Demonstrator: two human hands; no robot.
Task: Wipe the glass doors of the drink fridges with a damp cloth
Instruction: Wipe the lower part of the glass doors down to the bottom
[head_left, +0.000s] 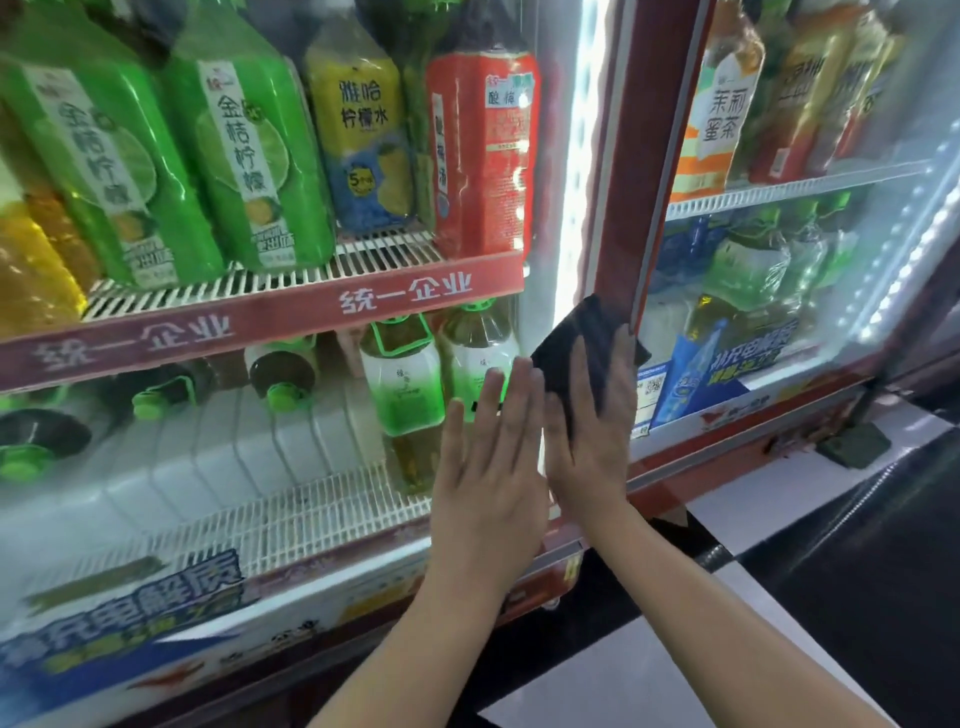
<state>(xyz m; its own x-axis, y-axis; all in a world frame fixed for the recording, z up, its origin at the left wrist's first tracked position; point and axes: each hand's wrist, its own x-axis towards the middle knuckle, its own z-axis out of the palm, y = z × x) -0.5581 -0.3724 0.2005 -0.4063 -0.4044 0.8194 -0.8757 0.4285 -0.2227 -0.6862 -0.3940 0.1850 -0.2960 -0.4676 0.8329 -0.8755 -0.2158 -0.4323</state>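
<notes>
**Soft cloth, hard glass: pressure came from a flat palm**

The dark cloth (576, 338) lay just right of the frame's centre, spread against the glass door (322, 415) of the nearer fridge, with its upper edge touching the red door frame (623, 208) that ran down from the upper right. The right hand (597, 436) pressed it there with straight, spread fingers. It was an open palm laid on top of the cloth, with no fist closed around it. The left hand (488, 467) rested bare and flat on the same pane just beside it, also with its fingers straight, and held nothing.

The cloth looked thin, limp and light, and it folded where it overhung the fingers. It would likely bunch or slide out from under a loose palm, so even pressure over its middle seemed the best way to hold it, with the loose corner tucked under the fingertips.

The glass was rigid and smooth, and a haze blurred the green bottles (249, 156) behind it in the upper left. A damp pane would probably be slick, and firm but moderate pressure seemed wise. At the frame's raised lip the cloth might snag. The second door (857, 234), at the right of the frame, stood at an angle to the first.
</notes>
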